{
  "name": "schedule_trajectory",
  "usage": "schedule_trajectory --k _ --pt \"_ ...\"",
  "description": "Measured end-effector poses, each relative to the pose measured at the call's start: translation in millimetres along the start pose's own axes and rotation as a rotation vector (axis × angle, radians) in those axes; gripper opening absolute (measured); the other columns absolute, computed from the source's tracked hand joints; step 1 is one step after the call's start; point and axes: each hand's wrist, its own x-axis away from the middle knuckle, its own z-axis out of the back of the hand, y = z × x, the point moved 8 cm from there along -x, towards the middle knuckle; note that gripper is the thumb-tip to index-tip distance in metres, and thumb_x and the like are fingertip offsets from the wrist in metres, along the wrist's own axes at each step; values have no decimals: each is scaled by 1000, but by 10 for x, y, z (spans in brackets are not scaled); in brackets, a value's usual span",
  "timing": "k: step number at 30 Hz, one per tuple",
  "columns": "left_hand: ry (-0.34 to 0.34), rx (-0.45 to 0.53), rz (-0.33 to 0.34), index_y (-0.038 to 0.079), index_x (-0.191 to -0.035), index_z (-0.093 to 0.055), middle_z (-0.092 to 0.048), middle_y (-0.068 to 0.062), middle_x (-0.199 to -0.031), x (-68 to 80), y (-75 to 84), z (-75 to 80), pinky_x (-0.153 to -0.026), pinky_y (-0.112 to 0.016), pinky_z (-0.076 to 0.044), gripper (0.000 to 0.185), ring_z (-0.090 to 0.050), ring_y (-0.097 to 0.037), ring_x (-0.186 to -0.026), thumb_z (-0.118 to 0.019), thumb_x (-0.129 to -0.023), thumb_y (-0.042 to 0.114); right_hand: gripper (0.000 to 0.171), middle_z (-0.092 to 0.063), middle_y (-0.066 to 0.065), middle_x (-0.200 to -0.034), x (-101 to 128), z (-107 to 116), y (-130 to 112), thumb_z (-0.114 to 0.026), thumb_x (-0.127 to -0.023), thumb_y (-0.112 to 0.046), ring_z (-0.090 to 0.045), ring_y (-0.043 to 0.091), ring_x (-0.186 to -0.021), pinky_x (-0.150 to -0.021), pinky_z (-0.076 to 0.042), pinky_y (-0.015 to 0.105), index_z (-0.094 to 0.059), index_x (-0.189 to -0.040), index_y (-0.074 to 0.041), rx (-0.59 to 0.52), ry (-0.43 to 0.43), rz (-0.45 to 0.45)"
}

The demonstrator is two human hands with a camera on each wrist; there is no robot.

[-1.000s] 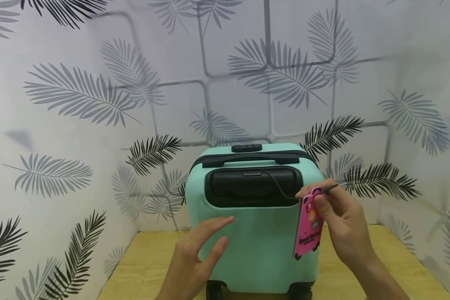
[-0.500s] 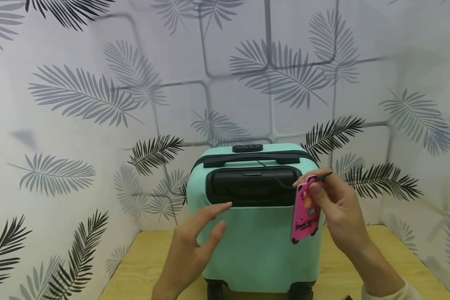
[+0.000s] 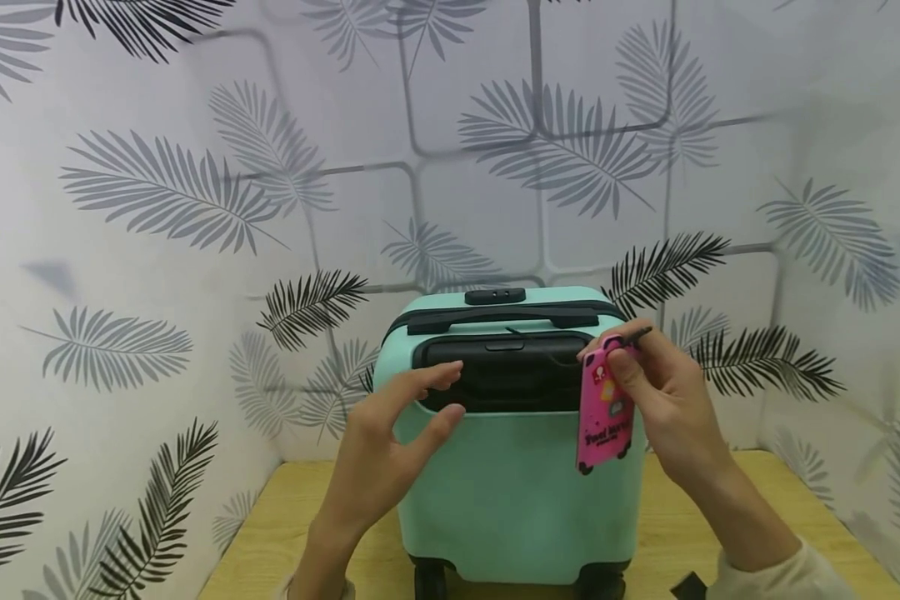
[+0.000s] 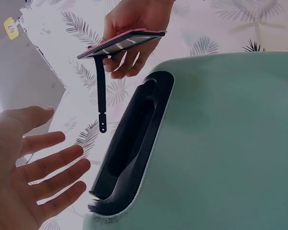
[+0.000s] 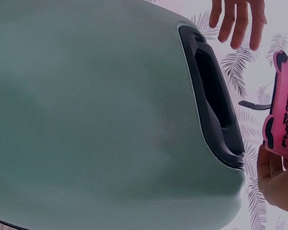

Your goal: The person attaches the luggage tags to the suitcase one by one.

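Luggage tag (image 3: 606, 400), pink with cartoon figures and dark lettering, hangs from my right hand (image 3: 663, 400) just beside the upper right corner of the suitcase (image 3: 517, 492). I can make out lettering that seems to begin "Travel" in the right wrist view, but the rest is too small to read. My right hand pinches the tag at its top between thumb and fingers, with the tag's thin black strap (image 4: 102, 96) there too. The left wrist view shows what the head view does not: the tag edge-on, with a pale face on one side, and the strap dangling free in the air, well clear of the suitcase.

The suitcase is mint green with a fine-grained shell, standing upright on dark wheels on the wooden bench (image 3: 795, 500). A black recessed handle pocket (image 3: 506, 375) sits near its top, a black carry handle (image 3: 502, 317) above that, and a small black lock (image 3: 495, 295) on the top edge.

My left hand (image 3: 397, 442) holds nothing; its fingers are spread and relaxed in front of the pocket's left end. I cannot tell whether they touch the suitcase.
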Motion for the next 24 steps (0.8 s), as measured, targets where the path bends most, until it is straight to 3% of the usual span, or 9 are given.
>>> schedule_trajectory --k 7,16,22,24 --pt "47 13 10 18 -127 -64 -70 0 -114 -227 -81 60 -83 -35 -51 32 -64 -11 -99 -63 -96 19 18 -65 5 -104 -42 -27 -34 -49 -99 1 -57 16 -75 -61 -50 22 -56 -115 4 1 -14 11" --pt "38 -17 -10 16 -127 -64 -69 1 -118 -393 -75 80 -87 -37 -50 31 -62 -15 -103 -62 -96 17 17 -65 6 -107 -66 -51 -103 -49 -99 2 -56 17 -74 -59 -49 24 -57 -113 0 44 -34 28" --pt "22 -70 -25 16 -122 -67 -69 1 -118 -503 -61 96 -86 -36 -50 27 -62 -15 -103 -64 -95 19 15 -65 4 -100 -128 -96 -166 -49 -99 -1 -55 16 -71 -57 -50 25 -59 -111 -4 103 -55 33" --pt "13 -78 -22 15 -121 -68 -69 0 -116 -549 -72 89 -86 -36 -50 27 -63 -15 -103 -64 -95 18 14 -63 3 -92 -150 -110 -174 -50 -100 -4 -54 17 -69 -55 -50 27 -59 -110 -6 124 -63 21"
